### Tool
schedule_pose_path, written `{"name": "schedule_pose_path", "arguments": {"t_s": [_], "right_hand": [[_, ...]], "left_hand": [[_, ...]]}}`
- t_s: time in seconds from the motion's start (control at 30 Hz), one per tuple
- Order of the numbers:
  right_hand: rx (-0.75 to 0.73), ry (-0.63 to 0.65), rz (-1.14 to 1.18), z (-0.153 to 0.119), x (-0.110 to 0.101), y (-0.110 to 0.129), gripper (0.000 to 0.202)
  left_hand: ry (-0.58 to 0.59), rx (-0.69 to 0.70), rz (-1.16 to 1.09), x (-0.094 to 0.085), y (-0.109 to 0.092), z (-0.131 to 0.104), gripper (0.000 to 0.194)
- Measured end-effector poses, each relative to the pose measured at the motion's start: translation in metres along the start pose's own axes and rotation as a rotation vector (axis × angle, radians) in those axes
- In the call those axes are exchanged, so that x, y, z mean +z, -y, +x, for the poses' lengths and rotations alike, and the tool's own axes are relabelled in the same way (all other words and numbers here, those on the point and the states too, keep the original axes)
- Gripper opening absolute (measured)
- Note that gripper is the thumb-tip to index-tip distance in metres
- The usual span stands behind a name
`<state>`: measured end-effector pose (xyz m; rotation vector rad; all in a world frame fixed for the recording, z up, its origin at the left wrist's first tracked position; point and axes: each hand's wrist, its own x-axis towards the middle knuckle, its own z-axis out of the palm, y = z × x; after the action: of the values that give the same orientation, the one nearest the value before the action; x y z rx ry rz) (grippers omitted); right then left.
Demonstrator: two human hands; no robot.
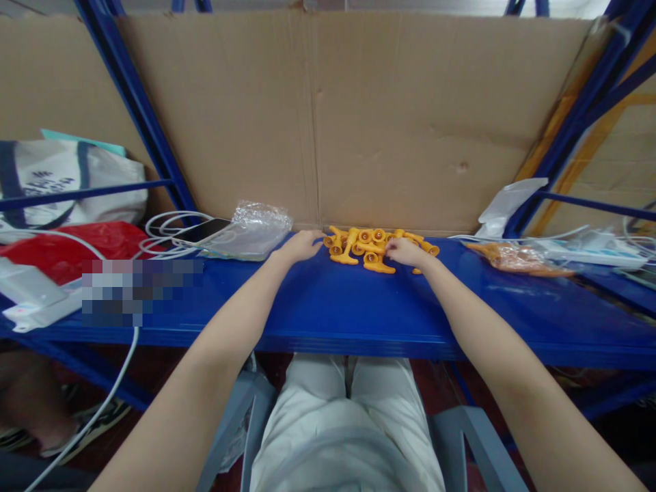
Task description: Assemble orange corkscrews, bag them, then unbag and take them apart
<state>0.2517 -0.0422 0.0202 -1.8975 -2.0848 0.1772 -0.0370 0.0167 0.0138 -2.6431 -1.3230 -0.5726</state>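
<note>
Several orange-yellow plastic pieces (379, 268), some T-shaped with round open ends, lie in a pile at the back of the blue shelf, against the cardboard. At the left edge of the pile is my left hand (306, 246), its fingers extended toward the pieces, holding nothing that shows. My right hand (404, 251) reaches into the right part of the pile, its fingertips bent at a piece. Whether it grips that piece is too small to tell.
Left of the pile lie clear plastic packaging (261, 225), a phone (205, 232) and white cables. A red bag (87, 246) and power strip (46, 297) are farther left. An orange item in clear plastic (523, 258) lies right. Blue posts frame both sides.
</note>
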Motion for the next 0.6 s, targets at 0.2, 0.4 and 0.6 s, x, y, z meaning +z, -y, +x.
{"name": "schedule_pose_path", "arguments": {"t_s": [0.2,0.4,0.6], "right_hand": [[-0.045,-0.019,0.012,0.003,0.004,-0.004,0.043],[0.166,-0.336,0.434,0.009,-0.002,-0.011,0.031],[0.594,-0.696,1.352,0.006,-0.025,-0.036,0.026]], "left_hand": [[0.039,0.075,-0.016,0.004,-0.017,0.002,0.04],[0.055,0.102,-0.03,0.005,-0.024,0.003,0.039],[0.049,0.078,0.014,0.001,-0.027,0.001,0.036]]}}
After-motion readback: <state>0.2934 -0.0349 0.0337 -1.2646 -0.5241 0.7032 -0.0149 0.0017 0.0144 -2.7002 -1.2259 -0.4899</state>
